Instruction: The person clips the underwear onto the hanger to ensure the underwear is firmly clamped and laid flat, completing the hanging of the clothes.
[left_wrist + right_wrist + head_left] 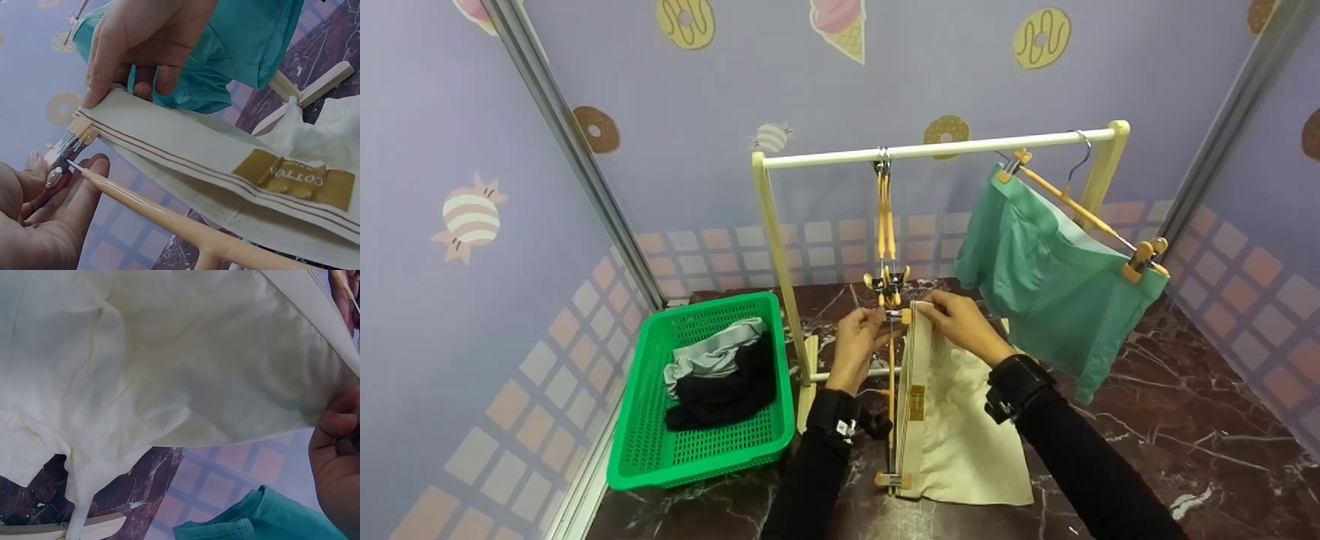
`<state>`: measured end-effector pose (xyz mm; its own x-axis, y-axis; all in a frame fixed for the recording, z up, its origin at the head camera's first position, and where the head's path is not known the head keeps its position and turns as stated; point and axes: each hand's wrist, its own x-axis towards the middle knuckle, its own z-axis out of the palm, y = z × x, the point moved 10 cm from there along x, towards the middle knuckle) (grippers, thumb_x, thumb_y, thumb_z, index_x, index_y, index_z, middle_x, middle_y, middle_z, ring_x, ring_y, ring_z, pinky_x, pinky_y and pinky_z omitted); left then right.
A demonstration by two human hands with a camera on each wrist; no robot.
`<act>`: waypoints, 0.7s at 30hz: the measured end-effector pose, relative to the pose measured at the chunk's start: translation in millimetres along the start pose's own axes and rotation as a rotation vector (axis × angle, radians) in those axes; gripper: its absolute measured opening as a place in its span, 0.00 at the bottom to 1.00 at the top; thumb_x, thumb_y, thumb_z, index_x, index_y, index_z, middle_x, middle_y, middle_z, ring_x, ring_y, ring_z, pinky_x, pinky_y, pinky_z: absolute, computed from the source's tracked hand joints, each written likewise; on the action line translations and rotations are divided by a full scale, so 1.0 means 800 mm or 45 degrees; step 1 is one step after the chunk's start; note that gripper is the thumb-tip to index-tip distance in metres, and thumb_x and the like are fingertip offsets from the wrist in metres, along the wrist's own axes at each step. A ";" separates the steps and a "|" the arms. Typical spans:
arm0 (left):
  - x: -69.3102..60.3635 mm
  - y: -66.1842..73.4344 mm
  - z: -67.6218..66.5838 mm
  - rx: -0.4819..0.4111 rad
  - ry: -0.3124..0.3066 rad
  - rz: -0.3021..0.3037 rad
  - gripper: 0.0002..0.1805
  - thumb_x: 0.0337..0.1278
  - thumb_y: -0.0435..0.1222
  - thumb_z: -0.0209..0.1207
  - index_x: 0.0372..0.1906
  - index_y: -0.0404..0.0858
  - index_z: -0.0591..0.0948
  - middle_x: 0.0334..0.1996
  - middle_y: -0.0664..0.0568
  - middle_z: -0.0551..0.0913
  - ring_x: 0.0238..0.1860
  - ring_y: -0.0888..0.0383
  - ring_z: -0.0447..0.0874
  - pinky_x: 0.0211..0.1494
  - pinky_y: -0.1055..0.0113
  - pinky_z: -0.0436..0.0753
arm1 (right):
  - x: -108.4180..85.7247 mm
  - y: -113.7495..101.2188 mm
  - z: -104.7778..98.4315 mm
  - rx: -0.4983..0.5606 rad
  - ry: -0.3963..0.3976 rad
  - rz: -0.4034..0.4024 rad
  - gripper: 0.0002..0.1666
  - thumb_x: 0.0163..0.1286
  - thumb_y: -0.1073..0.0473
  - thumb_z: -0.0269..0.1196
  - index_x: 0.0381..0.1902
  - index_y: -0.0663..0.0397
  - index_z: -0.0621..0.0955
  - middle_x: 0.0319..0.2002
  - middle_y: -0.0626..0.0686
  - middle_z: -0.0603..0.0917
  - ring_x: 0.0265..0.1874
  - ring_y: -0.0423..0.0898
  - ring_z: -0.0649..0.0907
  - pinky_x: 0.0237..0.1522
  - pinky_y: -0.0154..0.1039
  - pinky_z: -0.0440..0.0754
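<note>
Cream-coloured underpants with a striped waistband and a gold "COTTON" label hang beside an orange clip hanger. My left hand pinches the hanger's far metal clip between thumb and fingers. That clip's orange pads sit at the waistband's corner. With thumb and fingertips my right hand holds the same waistband corner, just beside the clip. At the hanger's near end, another clip is on the waistband. In the right wrist view, the underpants' cloth hides part of the scene.
A rack with a white rod carries several orange hangers bunched at the middle. Teal underpants hang clipped at the right. On the left stands a green basket holding grey cloth and black cloth.
</note>
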<state>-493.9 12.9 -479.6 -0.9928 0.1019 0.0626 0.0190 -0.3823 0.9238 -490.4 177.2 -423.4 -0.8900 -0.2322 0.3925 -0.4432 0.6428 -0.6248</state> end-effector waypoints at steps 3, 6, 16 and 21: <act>0.001 0.001 0.001 0.008 0.006 0.005 0.09 0.75 0.30 0.53 0.39 0.25 0.75 0.42 0.39 0.81 0.50 0.41 0.87 0.54 0.56 0.86 | 0.001 0.001 0.001 0.026 -0.023 0.000 0.12 0.78 0.56 0.60 0.33 0.55 0.80 0.22 0.47 0.73 0.23 0.44 0.74 0.28 0.39 0.71; 0.000 0.003 0.001 0.053 0.015 0.004 0.10 0.75 0.31 0.54 0.41 0.25 0.76 0.44 0.38 0.80 0.48 0.44 0.87 0.53 0.57 0.86 | 0.003 0.000 0.001 0.037 -0.031 -0.005 0.13 0.78 0.55 0.60 0.32 0.55 0.79 0.22 0.46 0.72 0.23 0.44 0.73 0.29 0.38 0.71; -0.001 0.005 -0.004 0.200 0.033 0.021 0.12 0.76 0.33 0.55 0.45 0.25 0.79 0.53 0.34 0.79 0.51 0.44 0.86 0.54 0.56 0.85 | 0.002 0.011 0.010 0.238 -0.111 0.085 0.14 0.79 0.51 0.59 0.37 0.54 0.82 0.25 0.46 0.74 0.24 0.43 0.74 0.29 0.36 0.72; 0.000 0.007 -0.002 0.219 0.023 0.013 0.12 0.76 0.34 0.55 0.45 0.25 0.79 0.51 0.35 0.78 0.55 0.41 0.83 0.57 0.54 0.84 | -0.002 0.020 0.016 0.471 -0.199 0.165 0.18 0.81 0.50 0.55 0.40 0.59 0.80 0.29 0.49 0.74 0.27 0.45 0.74 0.31 0.36 0.73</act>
<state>-493.7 9.6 -474.8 -0.9944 0.0817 0.0671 0.0477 -0.2203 0.9743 -497.6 178.6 -442.3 -0.9337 -0.2929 0.2058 -0.3101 0.3750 -0.8736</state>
